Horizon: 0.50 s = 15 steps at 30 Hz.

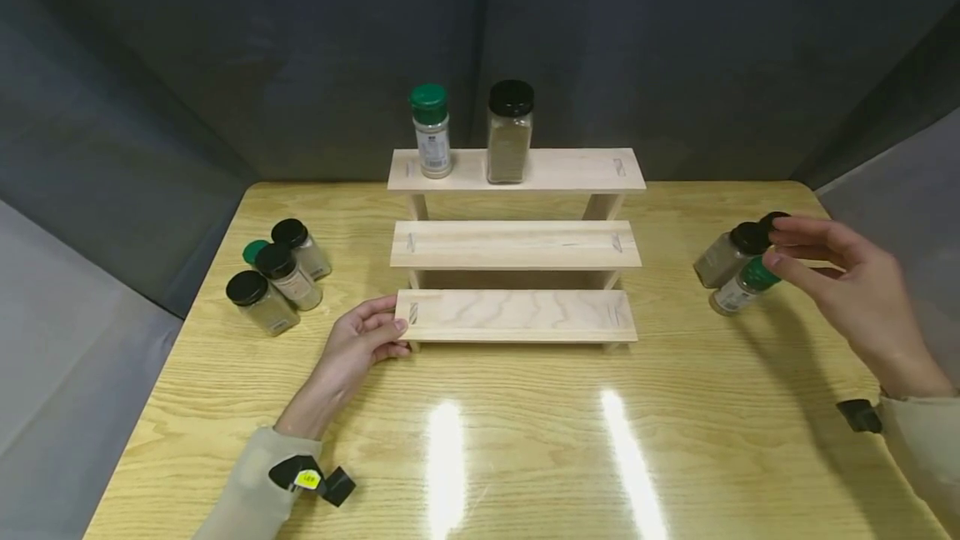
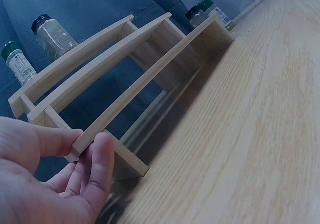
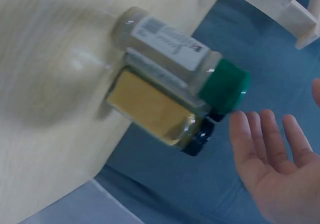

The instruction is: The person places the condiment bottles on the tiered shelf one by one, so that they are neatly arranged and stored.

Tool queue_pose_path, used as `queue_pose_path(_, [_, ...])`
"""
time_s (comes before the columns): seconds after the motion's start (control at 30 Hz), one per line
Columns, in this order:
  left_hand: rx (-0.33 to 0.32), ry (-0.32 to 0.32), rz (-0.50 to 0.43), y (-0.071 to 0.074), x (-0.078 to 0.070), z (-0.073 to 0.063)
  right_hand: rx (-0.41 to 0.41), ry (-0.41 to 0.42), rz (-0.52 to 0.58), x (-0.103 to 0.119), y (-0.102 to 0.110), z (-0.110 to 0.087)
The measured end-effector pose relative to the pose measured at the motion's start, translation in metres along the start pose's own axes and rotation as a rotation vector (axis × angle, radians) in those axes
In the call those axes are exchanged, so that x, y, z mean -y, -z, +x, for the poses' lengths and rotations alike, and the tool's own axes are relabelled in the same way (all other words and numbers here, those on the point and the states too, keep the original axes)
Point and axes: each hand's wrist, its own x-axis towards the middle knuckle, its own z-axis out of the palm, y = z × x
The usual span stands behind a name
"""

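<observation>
A three-step wooden rack (image 1: 517, 315) stands mid-table. My left hand (image 1: 365, 336) pinches the left end of its lowest step between thumb and fingers, as the left wrist view shows. On the top step stand a green-capped spice jar (image 1: 432, 144) and a larger black-capped spice jar (image 1: 509, 144). At the right, my right hand (image 1: 851, 294) hovers with extended fingers beside a cluster of jars, holding nothing. A green-capped jar (image 3: 172, 46) stands there with a black-capped jar (image 3: 150, 106) holding yellowish powder. Another black cap (image 1: 774, 219) is partly hidden behind my right fingers.
Several jars stand in a group at the table's left: a black-capped jar (image 1: 262, 304) in front, others behind it, and a green cap (image 1: 256, 251) mostly covered. Dark curtains (image 1: 480, 40) hang behind the wooden table (image 1: 525, 440) and along its sides.
</observation>
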Motion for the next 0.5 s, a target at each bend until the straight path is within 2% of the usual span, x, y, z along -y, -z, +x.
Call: queue_pose_path(0.5, [-0.001, -0.001, -0.003, -0.001, 0.0, -0.001, -0.024, -0.04, -0.09, -0.025, -0.005, -0.004])
